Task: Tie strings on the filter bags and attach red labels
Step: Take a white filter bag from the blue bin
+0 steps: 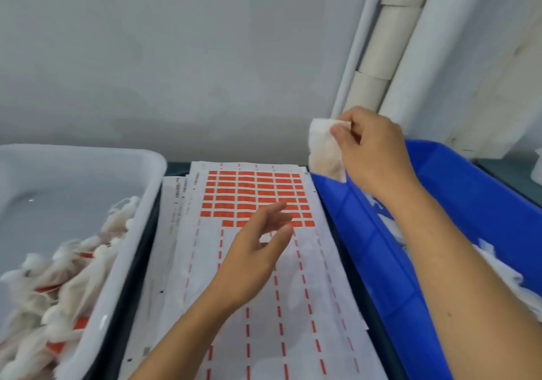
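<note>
One filter bag [325,151] hangs from the right hand [372,151], pinched at its top corner above the blue bin's [457,203] near edge. It looks feather-light, limp and a bit sheer — best gathered at the neck, I'd say, where a string could cinch it. The left hand [255,250] hovers with fingers loose over the sheet of red labels [258,195], holding nothing. Finished bags [58,288] lie in the white tub [129,250].

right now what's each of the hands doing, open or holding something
Left hand: open, fingers relaxed, above the label sheet, holding nothing.
Right hand: pinching a white filter bag over the blue bin.
</note>
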Motion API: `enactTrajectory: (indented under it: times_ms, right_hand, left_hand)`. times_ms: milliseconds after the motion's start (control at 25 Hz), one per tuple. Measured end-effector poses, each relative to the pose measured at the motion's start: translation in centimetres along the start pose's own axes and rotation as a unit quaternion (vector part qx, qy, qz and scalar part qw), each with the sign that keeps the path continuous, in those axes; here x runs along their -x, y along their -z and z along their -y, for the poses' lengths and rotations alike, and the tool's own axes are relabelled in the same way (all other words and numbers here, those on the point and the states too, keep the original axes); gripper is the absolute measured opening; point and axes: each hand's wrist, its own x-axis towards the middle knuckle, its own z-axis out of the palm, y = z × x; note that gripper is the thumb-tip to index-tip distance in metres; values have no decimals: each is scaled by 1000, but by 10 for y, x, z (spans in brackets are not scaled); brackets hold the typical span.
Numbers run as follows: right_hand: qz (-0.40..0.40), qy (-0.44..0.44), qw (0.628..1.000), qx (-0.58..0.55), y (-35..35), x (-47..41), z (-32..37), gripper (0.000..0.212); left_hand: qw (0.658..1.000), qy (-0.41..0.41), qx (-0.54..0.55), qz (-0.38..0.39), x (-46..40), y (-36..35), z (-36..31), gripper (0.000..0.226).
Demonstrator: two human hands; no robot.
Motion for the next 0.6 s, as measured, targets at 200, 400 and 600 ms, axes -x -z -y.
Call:
enactTrajectory:
  times_ms: [200, 400, 600]
  right_hand:
    - [177, -37, 972, -150, -70, 78, 35, 15]
    - [222, -107, 942, -227, -110, 120, 24, 4]
    - [243, -59, 946, -204, -115, 111, 33, 15]
  left_hand:
    - [993, 7, 93, -72, 11, 35, 11, 44]
    - [985, 42, 83, -144, 19, 46, 38, 14]
    - [993, 13, 15, -116, 17, 32, 41, 13]
